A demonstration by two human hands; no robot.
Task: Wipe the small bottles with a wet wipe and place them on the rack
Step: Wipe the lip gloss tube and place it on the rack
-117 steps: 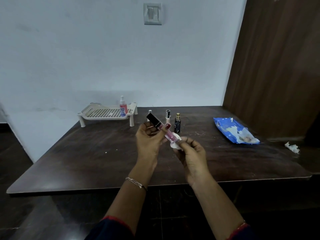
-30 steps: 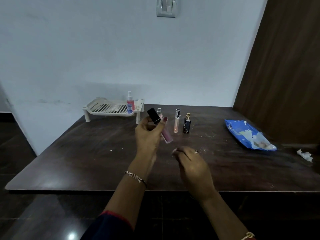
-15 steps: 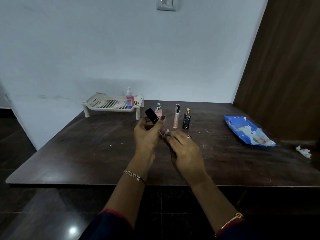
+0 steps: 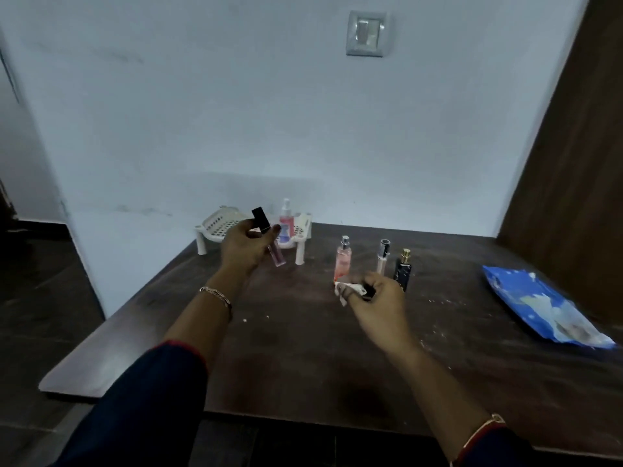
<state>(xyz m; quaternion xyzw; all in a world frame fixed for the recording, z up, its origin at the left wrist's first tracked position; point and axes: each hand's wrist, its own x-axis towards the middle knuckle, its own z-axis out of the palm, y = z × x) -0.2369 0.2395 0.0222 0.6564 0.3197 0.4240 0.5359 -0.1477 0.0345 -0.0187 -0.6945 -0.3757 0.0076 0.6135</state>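
My left hand (image 4: 244, 249) grips a slim pink bottle with a black cap (image 4: 277, 256), held up just in front of the white perforated rack (image 4: 219, 224) at the table's back left. A pink spray bottle (image 4: 286, 221) stands on the rack. My right hand (image 4: 377, 305) pinches a crumpled white wet wipe (image 4: 344, 290) low over the table. Behind that hand stand three bottles in a row: a pink one with a silver top (image 4: 343, 259), a thin clear one (image 4: 382, 257) and a black one with a gold cap (image 4: 403, 267).
A blue wet-wipe packet (image 4: 539, 305) lies at the right of the dark wooden table (image 4: 303, 348). White crumbs dot the tabletop. A white wall runs behind, a brown wooden panel (image 4: 573, 146) stands at the right.
My hands have parted. The left hand carried the pink bottle left and back towards the rack. The right hand, still with the wipe, dropped to the right, in front of the standing bottles.
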